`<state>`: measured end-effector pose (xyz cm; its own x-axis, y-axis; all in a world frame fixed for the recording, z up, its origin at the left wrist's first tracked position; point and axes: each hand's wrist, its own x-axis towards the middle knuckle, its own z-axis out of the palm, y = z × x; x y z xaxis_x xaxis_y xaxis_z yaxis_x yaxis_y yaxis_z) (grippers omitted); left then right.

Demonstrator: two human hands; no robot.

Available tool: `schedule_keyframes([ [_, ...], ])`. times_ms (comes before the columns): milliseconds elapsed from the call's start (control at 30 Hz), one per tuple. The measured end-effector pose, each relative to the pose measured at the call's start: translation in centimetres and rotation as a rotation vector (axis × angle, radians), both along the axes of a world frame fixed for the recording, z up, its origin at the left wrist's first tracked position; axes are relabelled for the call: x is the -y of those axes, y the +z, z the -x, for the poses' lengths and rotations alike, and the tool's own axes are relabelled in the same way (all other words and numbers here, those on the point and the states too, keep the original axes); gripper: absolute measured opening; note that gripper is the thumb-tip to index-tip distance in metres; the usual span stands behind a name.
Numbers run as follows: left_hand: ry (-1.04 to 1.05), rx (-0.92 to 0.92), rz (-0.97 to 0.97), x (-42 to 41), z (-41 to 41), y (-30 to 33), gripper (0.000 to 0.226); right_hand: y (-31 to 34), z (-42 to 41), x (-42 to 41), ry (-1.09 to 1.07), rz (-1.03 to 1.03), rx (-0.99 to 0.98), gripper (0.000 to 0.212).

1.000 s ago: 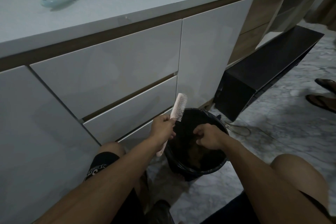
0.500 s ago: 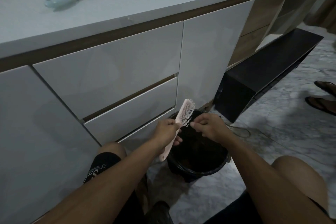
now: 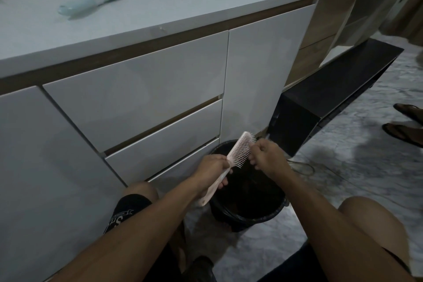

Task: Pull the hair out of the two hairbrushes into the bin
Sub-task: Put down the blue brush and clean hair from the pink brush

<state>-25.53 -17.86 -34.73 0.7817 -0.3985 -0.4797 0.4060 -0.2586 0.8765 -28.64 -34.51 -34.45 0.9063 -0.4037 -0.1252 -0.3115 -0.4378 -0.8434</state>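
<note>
A pink hairbrush (image 3: 240, 152) is tilted over the black bin (image 3: 249, 217), bristles facing right. My left hand (image 3: 211, 170) grips its handle. My right hand (image 3: 266, 157) is at the bristles with its fingers pinched together; whether hair is between them is too small to tell. The bin stands on the floor between my knees, lined with a dark bag. A second, pale green hairbrush (image 3: 91, 1) lies on the white counter (image 3: 183, 4) at the far left, out of reach of both hands.
White drawer fronts (image 3: 142, 89) stand close on the left and ahead. A black low box (image 3: 327, 98) lies to the right of the bin. A thin cable (image 3: 302, 167) runs on the marble floor. Two sandals (image 3: 405, 123) sit at the right edge.
My right hand rose out of the bin and came up to the bristles of the pink brush. My left hand lowered and tilted the brush over the bin.
</note>
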Motion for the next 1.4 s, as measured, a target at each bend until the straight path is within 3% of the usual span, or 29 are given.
schedule_keyframes([
  [33, -0.002, -0.002, 0.005, 0.0, 0.0, 0.1, 0.012, 0.1, 0.1, 0.2, -0.026, -0.001, 0.015, 0.032],
  [133, -0.044, -0.023, 0.023, -0.1, 0.2, 0.3, 0.012, 0.4, 0.6, 0.8, 0.022, -0.032, 0.01, 0.088],
  [167, -0.068, -0.025, 0.024, -0.1, 0.3, 0.4, 0.014, 0.3, 0.7, 0.8, 0.044, -0.051, 0.018, 0.096],
  [200, -0.093, -0.023, 0.021, -0.2, 0.3, 0.4, 0.016, 0.5, 0.7, 0.7, 0.067, -0.078, 0.036, 0.095],
  [367, -0.165, -0.014, 0.014, -0.5, 0.5, 0.1, 0.019, 1.5, 0.5, 0.4, 0.051, -0.125, 0.138, 0.037],
  [500, -0.195, -0.005, 0.02, -0.3, 0.7, 0.1, 0.019, 1.7, 0.4, 0.9, -0.046, -0.194, 0.145, 0.019],
  [667, -0.205, 0.011, 0.008, -0.2, 0.8, 0.1, 0.018, 1.6, 0.2, 1.3, -0.092, -0.155, 0.123, 0.016],
  [833, -0.197, 0.037, -0.027, 0.2, 1.0, -0.5, 0.02, 1.5, 0.1, 1.4, -0.195, -0.291, 0.094, 0.014],
  [967, -0.191, 0.037, -0.047, 0.2, 0.9, -0.4, 0.021, 2.2, 0.0, 2.0, -0.271, -0.453, 0.177, 0.026],
  [1167, -0.144, 0.023, -0.036, -0.3, 0.4, -0.4, 0.02, 1.8, 0.2, 1.5, -0.113, -0.2, 0.164, 0.023],
  [1267, -0.13, 0.005, -0.016, -0.4, 0.2, -0.3, 0.019, 1.7, 0.5, 1.4, 0.011, -0.204, 0.093, 0.029],
  [1400, -0.172, -0.013, -0.024, -0.5, 0.5, -0.6, 0.019, 1.4, 0.3, 1.6, -0.11, -0.033, 0.173, 0.013],
])
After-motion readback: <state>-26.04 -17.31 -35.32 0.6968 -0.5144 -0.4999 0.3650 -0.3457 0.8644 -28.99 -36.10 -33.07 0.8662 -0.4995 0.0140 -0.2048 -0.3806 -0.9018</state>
